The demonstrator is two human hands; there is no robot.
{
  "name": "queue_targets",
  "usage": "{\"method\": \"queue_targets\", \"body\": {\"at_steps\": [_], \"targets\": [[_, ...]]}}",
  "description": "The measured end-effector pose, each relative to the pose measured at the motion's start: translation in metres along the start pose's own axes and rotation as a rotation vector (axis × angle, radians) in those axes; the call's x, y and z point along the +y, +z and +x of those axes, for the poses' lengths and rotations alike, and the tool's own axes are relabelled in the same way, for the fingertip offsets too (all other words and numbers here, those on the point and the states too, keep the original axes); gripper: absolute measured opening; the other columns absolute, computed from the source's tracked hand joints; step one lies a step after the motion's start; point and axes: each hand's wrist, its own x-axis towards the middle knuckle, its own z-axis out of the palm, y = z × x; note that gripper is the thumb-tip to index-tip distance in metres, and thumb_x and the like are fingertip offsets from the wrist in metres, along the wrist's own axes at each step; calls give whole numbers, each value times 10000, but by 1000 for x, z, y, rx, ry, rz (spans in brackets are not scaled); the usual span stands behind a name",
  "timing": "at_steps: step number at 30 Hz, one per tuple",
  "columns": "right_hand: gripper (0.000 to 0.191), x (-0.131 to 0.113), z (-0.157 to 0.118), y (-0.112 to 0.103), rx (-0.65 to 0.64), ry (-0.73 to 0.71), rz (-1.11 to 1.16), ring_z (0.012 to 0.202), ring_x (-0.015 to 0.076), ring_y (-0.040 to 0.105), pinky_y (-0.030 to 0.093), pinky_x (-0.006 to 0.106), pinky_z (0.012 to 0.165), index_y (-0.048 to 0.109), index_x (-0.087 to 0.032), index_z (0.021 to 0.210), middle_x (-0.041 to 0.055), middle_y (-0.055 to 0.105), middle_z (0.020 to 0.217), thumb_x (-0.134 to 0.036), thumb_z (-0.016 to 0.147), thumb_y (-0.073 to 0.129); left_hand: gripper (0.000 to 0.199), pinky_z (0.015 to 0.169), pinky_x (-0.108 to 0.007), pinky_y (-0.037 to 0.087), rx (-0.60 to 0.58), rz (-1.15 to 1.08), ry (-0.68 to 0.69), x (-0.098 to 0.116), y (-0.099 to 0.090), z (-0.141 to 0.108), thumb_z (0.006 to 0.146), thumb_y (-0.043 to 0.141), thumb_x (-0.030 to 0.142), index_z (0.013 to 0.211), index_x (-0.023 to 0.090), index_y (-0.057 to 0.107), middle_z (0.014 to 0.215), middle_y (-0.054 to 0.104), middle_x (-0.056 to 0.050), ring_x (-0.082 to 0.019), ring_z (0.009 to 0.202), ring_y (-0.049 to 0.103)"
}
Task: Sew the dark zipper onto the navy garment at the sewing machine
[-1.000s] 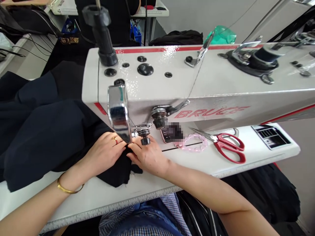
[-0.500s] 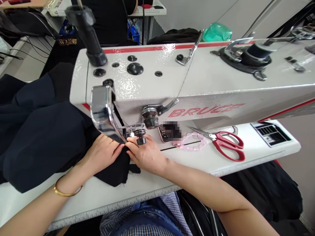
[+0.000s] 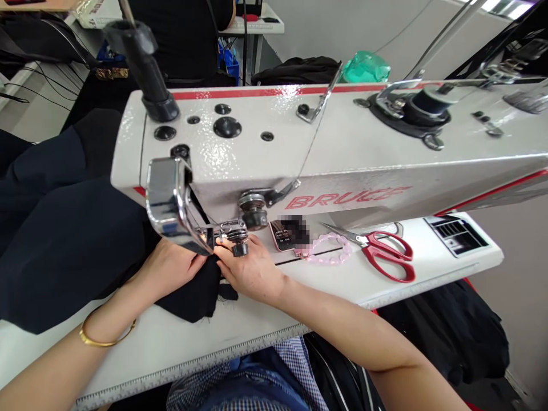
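A white sewing machine [image 3: 342, 145] spans the view, its needle area mostly hidden behind the chrome cover [image 3: 169, 200]. Black fabric [image 3: 194, 297] lies beneath the machine head, with a frayed corner toward me. My left hand [image 3: 173, 265] is closed on this fabric left of the needle area; its fingertips are partly hidden by the cover. Close by on the right, my right hand [image 3: 250, 268] pinches the fabric's edge just under the thread tension knob [image 3: 240, 249]. A small black scrap [image 3: 228, 291] lies below my right fingers.
Red-handled scissors [image 3: 387, 257], a phone [image 3: 282, 235] and a pink bead strap [image 3: 329, 257] lie on the table right of my hands. Dark cloth [image 3: 64, 245] is heaped at the left. A measuring tape [image 3: 205, 357] runs along the front edge. Another person [image 3: 175, 40] sits behind the machine.
The view has shifted slightly, so the machine and scissors appear further left. Both hands stay at the fabric; my left fingertips are a little more covered by the chrome cover.
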Motion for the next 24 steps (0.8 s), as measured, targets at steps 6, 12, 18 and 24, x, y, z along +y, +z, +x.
{"method": "queue_targets", "body": {"at_steps": [6,12,18,24], "targets": [[216,8,0,-4,-11,-29,14,884,185,507,358,320,781,627,-209,919,38,615,1016,-124,817,457,222,611,-313,375,41,41,25,-1,0,-4,858,440,273,887,154,625,723,631,-53,-193,645,549],[198,17,1,-6,27,-16,59,851,173,523,354,319,790,626,-191,782,32,633,900,-97,806,455,150,706,-323,374,200,38,173,6,-10,-2,835,496,175,926,171,615,827,645,-31,-199,780,538],[177,16,3,-4,78,-46,79,888,190,508,339,328,833,602,-162,800,56,625,860,-114,807,432,176,685,-320,374,162,18,171,7,-13,0,846,467,167,938,179,617,774,636,-17,-179,712,525],[183,8,0,-1,10,-100,0,882,191,480,308,348,859,593,-180,897,39,609,891,-102,802,456,180,646,-313,367,131,23,163,4,-8,-1,842,457,180,860,183,636,736,625,-26,-179,687,523]]}}
